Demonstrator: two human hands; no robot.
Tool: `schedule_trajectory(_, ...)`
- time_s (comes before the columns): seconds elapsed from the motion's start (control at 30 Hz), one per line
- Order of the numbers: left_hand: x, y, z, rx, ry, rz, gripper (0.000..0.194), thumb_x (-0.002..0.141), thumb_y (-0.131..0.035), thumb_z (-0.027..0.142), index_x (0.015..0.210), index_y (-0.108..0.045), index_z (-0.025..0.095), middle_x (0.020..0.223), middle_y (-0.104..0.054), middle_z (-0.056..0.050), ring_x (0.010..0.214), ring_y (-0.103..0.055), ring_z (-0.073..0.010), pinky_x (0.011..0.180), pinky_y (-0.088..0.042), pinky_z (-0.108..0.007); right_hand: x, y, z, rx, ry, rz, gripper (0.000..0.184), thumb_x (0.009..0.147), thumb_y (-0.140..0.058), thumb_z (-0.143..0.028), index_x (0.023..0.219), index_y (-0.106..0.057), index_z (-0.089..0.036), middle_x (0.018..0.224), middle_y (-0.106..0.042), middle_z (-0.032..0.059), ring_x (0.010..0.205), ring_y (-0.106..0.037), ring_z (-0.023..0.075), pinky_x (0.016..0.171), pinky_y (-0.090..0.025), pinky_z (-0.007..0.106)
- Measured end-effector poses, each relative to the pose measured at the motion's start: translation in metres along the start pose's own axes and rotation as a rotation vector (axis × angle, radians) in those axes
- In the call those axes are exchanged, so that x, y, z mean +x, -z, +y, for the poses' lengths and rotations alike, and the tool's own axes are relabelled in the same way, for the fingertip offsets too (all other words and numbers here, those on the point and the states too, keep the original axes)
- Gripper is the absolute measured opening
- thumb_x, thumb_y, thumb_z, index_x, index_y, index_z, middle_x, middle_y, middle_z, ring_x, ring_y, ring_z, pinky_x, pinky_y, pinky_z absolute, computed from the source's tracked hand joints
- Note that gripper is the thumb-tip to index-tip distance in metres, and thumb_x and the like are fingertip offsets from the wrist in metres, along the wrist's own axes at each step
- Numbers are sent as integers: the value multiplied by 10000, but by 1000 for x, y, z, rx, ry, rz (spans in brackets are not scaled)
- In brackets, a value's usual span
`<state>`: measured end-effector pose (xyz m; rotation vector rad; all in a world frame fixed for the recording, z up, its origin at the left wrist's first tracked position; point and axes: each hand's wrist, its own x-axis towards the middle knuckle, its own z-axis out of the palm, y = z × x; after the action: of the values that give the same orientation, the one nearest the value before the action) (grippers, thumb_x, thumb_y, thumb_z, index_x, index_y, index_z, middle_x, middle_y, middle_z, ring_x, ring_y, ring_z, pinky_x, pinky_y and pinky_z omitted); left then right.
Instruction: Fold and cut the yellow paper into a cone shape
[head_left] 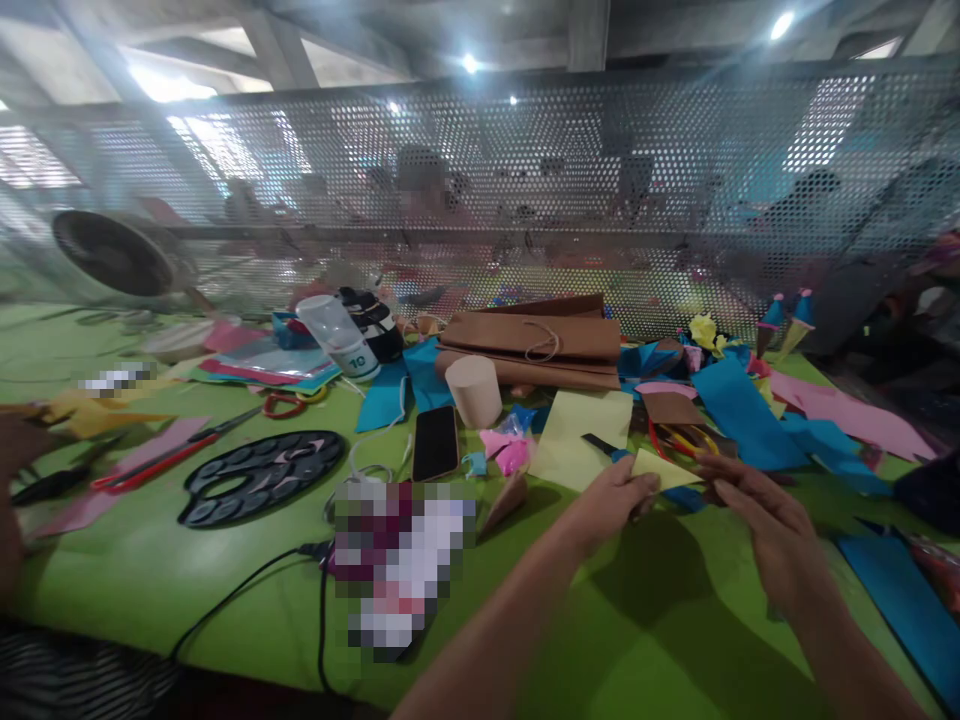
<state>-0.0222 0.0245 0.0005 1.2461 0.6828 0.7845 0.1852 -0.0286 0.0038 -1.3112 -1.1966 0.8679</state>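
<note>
Pinching the slip [666, 469] at one end, the left hand [611, 498] has thumb and fingers clamped on it; the right hand [757, 508] has its fingertips at the other end, though whether they are closed on it I cannot tell. The slip is up off the table [247, 610], just right of the sheet [571, 445], my landmark. The step looks like two-handed handling of a small piece; moving it from here would call for a light touch, since it could crease. Beside the left hand, a dark blade [598, 443] lies over the sheet. Right of the sheet are red and yellow handles [655, 437]; left of it are the roll [474, 392] and, farther, the phone [435, 443]. Brown paper [495, 340] lies beyond.

The left hand hides the blade's other end, and the right fingertips blur together. Pixel blocks mask something left of the sheet, and the frame cuts off another person's arm [10, 540] at far left.
</note>
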Motion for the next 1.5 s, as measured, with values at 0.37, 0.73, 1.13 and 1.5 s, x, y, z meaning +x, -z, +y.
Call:
schedule_trajectory(0.37,-3,-2,3,76,31,-40,395,907,-673,551,925,-511,192,748,-481,40,665,-424,-106,622,-338,-244,4,-3,6,-102,-84,2,352,797,-771,-612,810,-785,-260,745,-685,8,738,-592,200,670,-472,298)
schedule_trajectory(0.73,1,-1,1,310,-69,26,140,932,-622,301,897,-548,187,792,-521,18,715,-456,-128,665,-358,-249,4,-5,3,-193,-53,-66,316,839,-738,-558,927,-770,-256,824,-707,2,786,-613,198,714,-481,285)
schedule_trajectory(1.13,3,5,0,135,-84,177,378,818,-773,506,850,-602,170,647,-624,8,594,-548,-122,597,-394,-244,3,-7,0,-194,-42,-143,360,761,-801,-587,879,-790,-247,864,-773,40,828,-668,250,751,-523,338)
schedule_trajectory(1.5,9,-7,-14,131,-172,187,338,949,-633,472,923,-691,140,841,-655,-39,749,-546,-152,708,-427,-274,0,-18,12,106,-216,-232,422,759,-865,-501,1084,-778,-246,961,-773,42,956,-686,253,853,-547,362)
